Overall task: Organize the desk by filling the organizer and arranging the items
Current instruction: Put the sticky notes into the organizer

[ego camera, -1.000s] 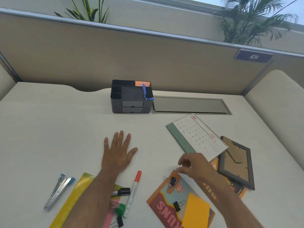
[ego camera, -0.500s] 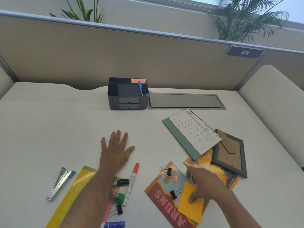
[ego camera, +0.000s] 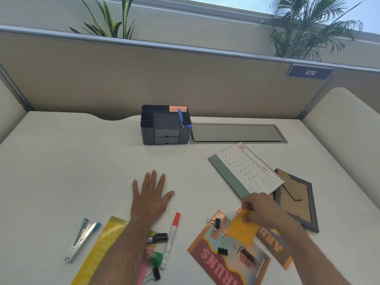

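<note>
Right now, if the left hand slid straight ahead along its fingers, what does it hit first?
Probably the black plastic desk organizer. The left hand lies flat with its fingers pointing up the white desk, and bare desktop fills the gap between. Depth is uncertain, so it may pass just left of the organizer.

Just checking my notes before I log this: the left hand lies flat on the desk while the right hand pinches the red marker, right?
Not quite. In the head view the right hand pinches the yellow sticky pad, not the red marker, which lies untouched on the desk. The left hand does lie flat on the desk.
</note>
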A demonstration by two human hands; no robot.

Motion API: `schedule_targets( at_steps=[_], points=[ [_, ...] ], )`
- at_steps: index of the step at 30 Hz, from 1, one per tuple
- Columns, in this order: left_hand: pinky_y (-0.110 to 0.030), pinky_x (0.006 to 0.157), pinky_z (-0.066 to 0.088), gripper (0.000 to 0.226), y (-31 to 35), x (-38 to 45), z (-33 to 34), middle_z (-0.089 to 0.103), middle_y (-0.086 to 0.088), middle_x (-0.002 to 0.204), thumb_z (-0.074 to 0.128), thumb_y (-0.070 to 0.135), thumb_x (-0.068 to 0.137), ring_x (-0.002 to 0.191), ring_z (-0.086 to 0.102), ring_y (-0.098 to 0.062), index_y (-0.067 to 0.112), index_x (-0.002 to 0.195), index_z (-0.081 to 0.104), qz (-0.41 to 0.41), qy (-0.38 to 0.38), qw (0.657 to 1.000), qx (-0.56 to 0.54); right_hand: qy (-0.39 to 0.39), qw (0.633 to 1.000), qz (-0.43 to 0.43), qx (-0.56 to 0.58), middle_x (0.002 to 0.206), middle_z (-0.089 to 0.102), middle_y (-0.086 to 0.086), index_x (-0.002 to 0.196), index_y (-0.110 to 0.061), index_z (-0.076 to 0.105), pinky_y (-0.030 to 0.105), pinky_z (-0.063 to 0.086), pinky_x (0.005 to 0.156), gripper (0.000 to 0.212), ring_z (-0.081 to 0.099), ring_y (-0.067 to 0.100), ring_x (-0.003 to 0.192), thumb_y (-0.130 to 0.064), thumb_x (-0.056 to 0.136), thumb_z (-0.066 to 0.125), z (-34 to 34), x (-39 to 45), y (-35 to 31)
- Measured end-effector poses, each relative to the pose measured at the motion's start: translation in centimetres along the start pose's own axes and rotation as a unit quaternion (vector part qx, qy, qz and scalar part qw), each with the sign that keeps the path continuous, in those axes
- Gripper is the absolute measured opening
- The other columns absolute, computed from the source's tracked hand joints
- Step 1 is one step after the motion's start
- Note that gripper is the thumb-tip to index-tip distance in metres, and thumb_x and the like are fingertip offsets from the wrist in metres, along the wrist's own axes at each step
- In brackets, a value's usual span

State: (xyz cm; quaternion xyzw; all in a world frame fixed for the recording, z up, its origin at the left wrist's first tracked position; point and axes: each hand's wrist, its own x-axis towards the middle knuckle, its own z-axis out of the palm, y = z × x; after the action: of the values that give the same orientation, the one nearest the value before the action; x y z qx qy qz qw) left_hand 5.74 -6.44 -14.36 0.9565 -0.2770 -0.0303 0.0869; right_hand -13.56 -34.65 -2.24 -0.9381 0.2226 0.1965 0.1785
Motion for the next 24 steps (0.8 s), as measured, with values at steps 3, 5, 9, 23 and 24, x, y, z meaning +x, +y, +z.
schedule_targets(
  at_steps=[3, 5, 9, 23, 24],
  points=[
    [-0.058, 0.117, 0.009, 0.079, -0.1, -0.1, 0.1, 0.022, -0.003, 0.161, 0.0, 0.071, 0.091, 0.15, 0.017, -0.023, 0.029, 0.153, 0.026, 0.003, 0.013, 1.0, -0.018, 0.043, 0.998, -0.024, 0.041, 0.07, 0.056, -0.008, 0.069, -0.027, 0.054, 0.025, 0.039, 0.058, 0.028, 0.049, 0.01, 0.064, -0.014, 0.075, 0.078, -3.0, 1.1, -1.6],
    [-0.055, 0.118, 0.006, 0.078, 0.0, 0.1, -0.3, 0.028, 0.001, 0.16, 0.004, 0.072, 0.09, 0.149, 0.019, -0.021, 0.031, 0.15, 0.035, -0.006, 0.022, 0.999, -0.047, 0.103, 0.988, -0.034, 0.112, 0.071, 0.059, -0.009, 0.071, -0.027, 0.058, 0.024, 0.041, 0.06, 0.026, 0.053, 0.009, 0.065, -0.012, 0.075, 0.079, -4.3, 1.8, -3.1],
    [-0.041, 0.108, 0.032, 0.075, 1.4, 1.6, -2.7, 0.065, 0.009, 0.125, 0.025, 0.081, 0.084, 0.122, 0.055, -0.015, 0.029, 0.118, 0.067, -0.029, 0.107, 0.948, -0.3, 0.175, 0.919, -0.043, 0.352, 0.069, 0.067, -0.004, 0.075, -0.015, 0.065, 0.025, 0.047, 0.065, 0.018, 0.059, 0.009, 0.065, -0.005, 0.075, 0.08, -3.8, 3.9, -6.8],
    [-0.018, 0.072, 0.055, 0.012, 1.9, 11.1, -11.4, 0.073, -0.001, 0.092, 0.067, 0.005, 0.089, 0.08, 0.064, -0.007, 0.009, 0.097, 0.074, 0.095, 0.242, 0.876, -0.407, 0.22, 0.837, -0.013, 0.5, 0.109, 0.069, -0.003, 0.109, -0.02, 0.063, 0.032, 0.051, 0.09, 0.032, 0.063, 0.017, 0.106, -0.02, 0.081, 0.079, 2.2, 13.9, -12.9],
    [-0.022, 0.072, 0.055, 0.012, 1.5, 12.3, -12.5, 0.073, -0.002, 0.091, 0.067, 0.005, 0.089, 0.08, 0.064, -0.009, 0.008, 0.097, 0.074, 0.11, 0.259, 0.879, -0.385, 0.236, 0.883, -0.023, 0.404, 0.118, 0.066, -0.005, 0.115, -0.021, 0.062, 0.032, 0.047, 0.096, 0.038, 0.058, 0.016, 0.115, -0.029, 0.082, 0.077, 3.0, 14.5, -12.3]
  ],
)
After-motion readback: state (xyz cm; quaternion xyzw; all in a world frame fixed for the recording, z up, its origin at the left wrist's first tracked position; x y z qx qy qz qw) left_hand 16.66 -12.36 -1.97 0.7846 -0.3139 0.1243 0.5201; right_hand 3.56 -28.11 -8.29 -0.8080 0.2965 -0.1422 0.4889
